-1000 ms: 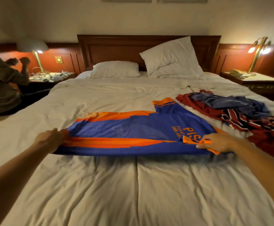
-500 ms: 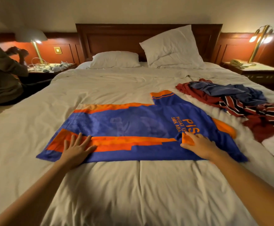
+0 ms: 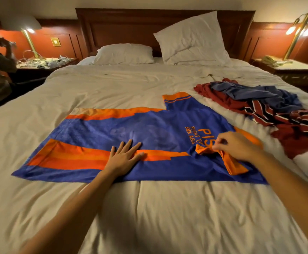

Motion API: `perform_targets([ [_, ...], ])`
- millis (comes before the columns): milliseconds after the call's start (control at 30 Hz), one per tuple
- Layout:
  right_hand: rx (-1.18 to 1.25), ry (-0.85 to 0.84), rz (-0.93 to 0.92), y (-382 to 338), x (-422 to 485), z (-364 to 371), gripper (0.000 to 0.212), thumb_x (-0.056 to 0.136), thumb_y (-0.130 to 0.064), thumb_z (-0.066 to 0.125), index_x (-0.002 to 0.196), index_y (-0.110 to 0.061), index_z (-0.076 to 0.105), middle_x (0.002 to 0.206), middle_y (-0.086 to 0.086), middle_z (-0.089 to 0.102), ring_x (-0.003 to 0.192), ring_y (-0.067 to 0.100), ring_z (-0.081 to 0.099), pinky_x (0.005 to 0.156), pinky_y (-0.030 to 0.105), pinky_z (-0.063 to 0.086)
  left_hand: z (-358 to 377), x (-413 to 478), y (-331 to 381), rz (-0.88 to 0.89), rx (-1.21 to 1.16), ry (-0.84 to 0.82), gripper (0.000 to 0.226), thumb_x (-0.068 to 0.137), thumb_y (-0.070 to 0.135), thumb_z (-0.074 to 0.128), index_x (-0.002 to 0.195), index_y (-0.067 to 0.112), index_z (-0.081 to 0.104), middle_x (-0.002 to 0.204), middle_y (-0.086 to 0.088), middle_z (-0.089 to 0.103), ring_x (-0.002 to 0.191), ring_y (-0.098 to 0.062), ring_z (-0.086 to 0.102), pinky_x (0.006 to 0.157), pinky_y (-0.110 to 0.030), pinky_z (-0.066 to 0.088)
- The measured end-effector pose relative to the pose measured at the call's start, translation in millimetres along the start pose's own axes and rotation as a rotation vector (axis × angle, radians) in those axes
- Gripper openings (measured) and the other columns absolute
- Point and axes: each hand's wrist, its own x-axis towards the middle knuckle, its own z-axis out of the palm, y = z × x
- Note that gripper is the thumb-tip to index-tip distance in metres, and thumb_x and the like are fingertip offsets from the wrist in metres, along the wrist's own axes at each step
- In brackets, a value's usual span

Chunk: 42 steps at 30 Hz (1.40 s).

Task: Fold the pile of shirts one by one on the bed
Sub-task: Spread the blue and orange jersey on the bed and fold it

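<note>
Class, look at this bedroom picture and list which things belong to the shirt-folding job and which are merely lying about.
Belongs to the job:
- blue and orange jersey, spread flat
- pile of unfolded shirts
- bed

Merely lying about:
- flat pillow
- propped pillow
- left bedside lamp
- right bedside lamp
- telephone
- cables

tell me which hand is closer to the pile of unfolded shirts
Right. The right hand pinches an orange flap of the blue and orange shirt, just short of the pile; the left hand lies flat on the shirt's middle, farther from it.
</note>
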Motion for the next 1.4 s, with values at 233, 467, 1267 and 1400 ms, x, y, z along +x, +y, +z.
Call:
perform_targets([
  [233,0.1,0.315,0.026,4,93,-13,0.012,0.095,-0.023,0.061,0.103,-0.015,0.065,0.11,0.014,0.066,0.097,0.035,0.061,0.082,0.045,0.05,13,11,-5,-0.026,0.094,0.047,0.082,0.07,0.083,-0.003,0.149,0.061,0.004,0.166,0.015,0.0,0.154,-0.015,-0.001,0.123,-0.046,0.0],
  [467,0.142,0.304,0.223,23,6,27,0.068,0.092,-0.059,0.054,0.149,-0.027,0.037,0.144,0.019,0.045,0.127,0.041,0.048,0.099,0.05,0.042,13,17,-6,-0.041,0.135,0.061,0.082,0.071,0.081,-0.002,0.15,0.06,0.002,0.166,0.015,0.001,0.154,-0.015,0.0,0.123,-0.044,0.003],
  [1267,-0.241,0.045,-0.167,52,23,25,0.064,0.073,-0.069,0.069,0.126,-0.034,0.059,0.131,-0.008,0.044,0.121,0.019,0.045,0.104,0.041,0.037,12,18,-8,-0.037,0.145,0.084,0.078,0.074,0.082,-0.001,0.149,0.061,0.003,0.166,0.016,0.004,0.154,-0.014,0.003,0.123,-0.043,0.005],
  [1400,-0.071,0.149,-0.232,55,48,42,0.022,0.079,-0.042,0.079,0.083,-0.023,0.069,0.105,-0.01,0.051,0.099,0.015,0.049,0.095,0.044,0.04,14,17,-9,-0.029,0.128,0.098,0.077,0.075,0.082,0.001,0.149,0.061,0.004,0.166,0.017,0.004,0.154,-0.013,0.002,0.123,-0.043,0.005],
])
